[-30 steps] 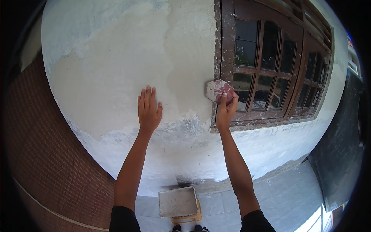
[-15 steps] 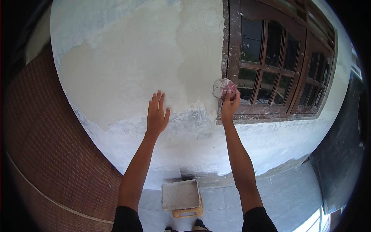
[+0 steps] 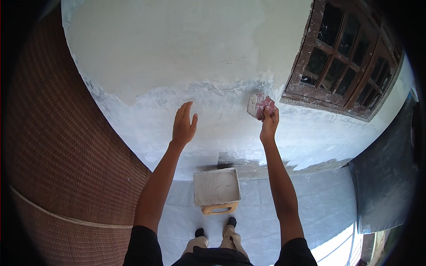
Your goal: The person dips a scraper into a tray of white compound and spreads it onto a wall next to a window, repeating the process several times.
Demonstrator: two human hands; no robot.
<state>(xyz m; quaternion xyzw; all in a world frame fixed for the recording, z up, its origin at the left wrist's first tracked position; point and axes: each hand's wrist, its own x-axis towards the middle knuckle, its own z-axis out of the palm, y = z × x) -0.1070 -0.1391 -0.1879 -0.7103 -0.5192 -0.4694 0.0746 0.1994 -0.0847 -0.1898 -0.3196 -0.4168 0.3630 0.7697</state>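
Observation:
My right hand [image 3: 270, 123] grips a flat putty spreader [image 3: 257, 106], reddish and smeared with whitish paste. It is held in front of the wall [image 3: 155, 53], below and left of the window's lower corner. My left hand [image 3: 183, 126] is raised before the wall with its fingers stretched out and nothing in it. Behind both hands the wall is patchy, beige above and whitish-grey lower down. Below and between my arms, a rectangular tray [image 3: 239, 188] holds pale putty [image 3: 216, 187] with ridged marks on it.
The tray rests on a yellow stool [image 3: 217, 209], close to the wall's foot. A paint-spotted brown wooden window [image 3: 326, 66] is at upper right. Woven matting [image 3: 71, 146] hangs on the left, a dark sheet [image 3: 381, 173] on the right. Grey sheeting [image 3: 319, 190] covers the floor around my feet.
My view has tilted downward, so the window sits higher and my legs show. The spreader has moved from the window frame's edge down to the wall below it.

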